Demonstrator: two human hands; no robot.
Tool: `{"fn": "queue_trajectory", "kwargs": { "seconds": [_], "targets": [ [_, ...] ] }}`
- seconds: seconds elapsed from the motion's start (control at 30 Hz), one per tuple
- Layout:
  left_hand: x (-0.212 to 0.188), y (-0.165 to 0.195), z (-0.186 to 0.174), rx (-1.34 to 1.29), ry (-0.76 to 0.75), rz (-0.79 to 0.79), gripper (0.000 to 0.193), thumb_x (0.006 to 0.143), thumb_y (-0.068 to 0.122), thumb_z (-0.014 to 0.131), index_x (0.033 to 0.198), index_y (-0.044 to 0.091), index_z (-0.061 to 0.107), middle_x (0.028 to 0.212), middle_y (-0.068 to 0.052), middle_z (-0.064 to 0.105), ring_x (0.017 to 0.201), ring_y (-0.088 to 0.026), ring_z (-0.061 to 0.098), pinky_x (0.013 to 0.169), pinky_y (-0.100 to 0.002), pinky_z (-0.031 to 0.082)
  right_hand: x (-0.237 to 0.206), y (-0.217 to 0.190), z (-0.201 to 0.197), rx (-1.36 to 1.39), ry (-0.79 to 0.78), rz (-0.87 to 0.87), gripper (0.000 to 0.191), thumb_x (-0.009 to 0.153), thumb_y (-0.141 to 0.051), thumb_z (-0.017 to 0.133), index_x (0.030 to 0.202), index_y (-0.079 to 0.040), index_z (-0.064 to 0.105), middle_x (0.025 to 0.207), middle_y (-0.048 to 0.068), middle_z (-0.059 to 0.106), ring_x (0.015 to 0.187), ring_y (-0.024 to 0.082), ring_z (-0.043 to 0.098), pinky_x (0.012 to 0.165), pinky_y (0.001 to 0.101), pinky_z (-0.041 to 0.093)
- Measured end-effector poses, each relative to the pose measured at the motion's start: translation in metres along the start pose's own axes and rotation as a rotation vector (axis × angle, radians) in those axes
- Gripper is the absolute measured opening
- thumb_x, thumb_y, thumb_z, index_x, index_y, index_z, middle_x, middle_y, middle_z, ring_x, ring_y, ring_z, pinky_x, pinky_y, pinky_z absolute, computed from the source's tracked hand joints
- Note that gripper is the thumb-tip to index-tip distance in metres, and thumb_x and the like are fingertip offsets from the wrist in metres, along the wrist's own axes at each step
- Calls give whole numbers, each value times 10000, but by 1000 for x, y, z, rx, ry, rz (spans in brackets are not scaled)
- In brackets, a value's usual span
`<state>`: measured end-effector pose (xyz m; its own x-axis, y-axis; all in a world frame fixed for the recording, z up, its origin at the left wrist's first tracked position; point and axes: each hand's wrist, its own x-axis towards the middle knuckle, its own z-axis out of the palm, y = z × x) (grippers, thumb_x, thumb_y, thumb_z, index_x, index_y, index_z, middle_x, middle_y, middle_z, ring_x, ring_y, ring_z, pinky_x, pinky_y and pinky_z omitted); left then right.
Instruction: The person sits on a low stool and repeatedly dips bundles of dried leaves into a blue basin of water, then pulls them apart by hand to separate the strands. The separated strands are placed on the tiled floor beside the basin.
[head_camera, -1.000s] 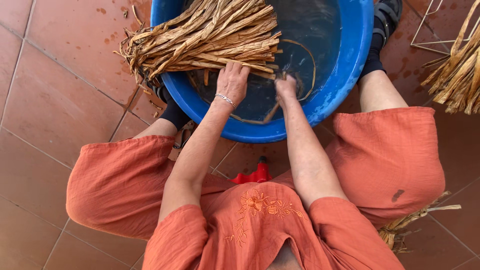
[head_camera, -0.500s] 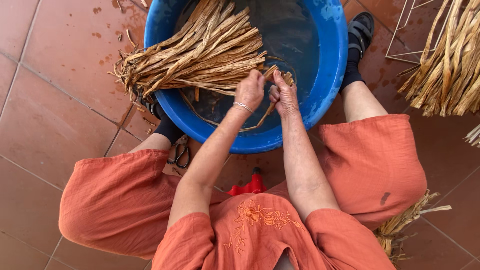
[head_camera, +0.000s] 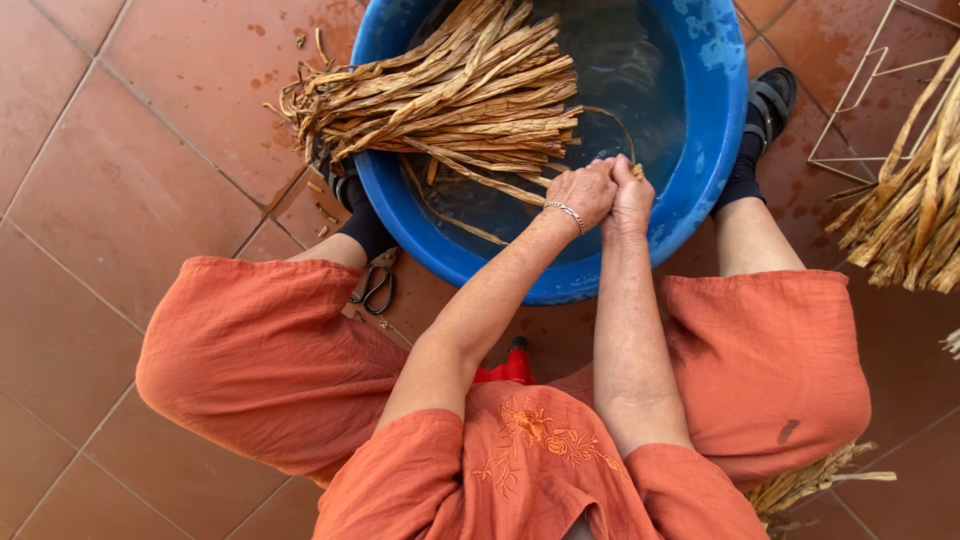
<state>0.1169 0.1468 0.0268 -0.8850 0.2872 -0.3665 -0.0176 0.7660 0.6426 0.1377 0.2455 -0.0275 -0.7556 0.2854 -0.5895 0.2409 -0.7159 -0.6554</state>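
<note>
My left hand (head_camera: 583, 192) and right hand (head_camera: 632, 195) press together, both closed on a thin dried brown leaf strand (head_camera: 612, 122) that curves up from them over the round blue plastic basin (head_camera: 700, 190). The bundle of dried tan leaves (head_camera: 450, 90) lies just left of my hands across the basin's rim. Dark-handled scissors (head_camera: 377, 287) rest on the floor near my left forearm; more dried leaves (head_camera: 915, 210) sit well to my right.

No packages, labels, signs or screens visible anywhere in head view.
</note>
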Motion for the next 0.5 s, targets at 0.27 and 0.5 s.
{"fn": "queue_trajectory", "kwargs": {
  "seconds": [0.27,0.5],
  "targets": [
    [-7,19,-8,146,-69,70,303,944,294,479,1003,79,685,874,-185,766,854,-384,753,797,-516,585,27,-35,-3,127,188,131,245,1038,-221,558,844,-79,601,745,61,632,633,200,627,588,444,591],
    [-31,37,-10,111,-72,125,216,919,230,515,949,62,647,793,-184,750,764,-378,746,692,-511,586,59,-86,-20,185,129,137,295,1082,-270,466,864,-90,549,665,35,523,458,146,386,440,323,338]
  ]
}}
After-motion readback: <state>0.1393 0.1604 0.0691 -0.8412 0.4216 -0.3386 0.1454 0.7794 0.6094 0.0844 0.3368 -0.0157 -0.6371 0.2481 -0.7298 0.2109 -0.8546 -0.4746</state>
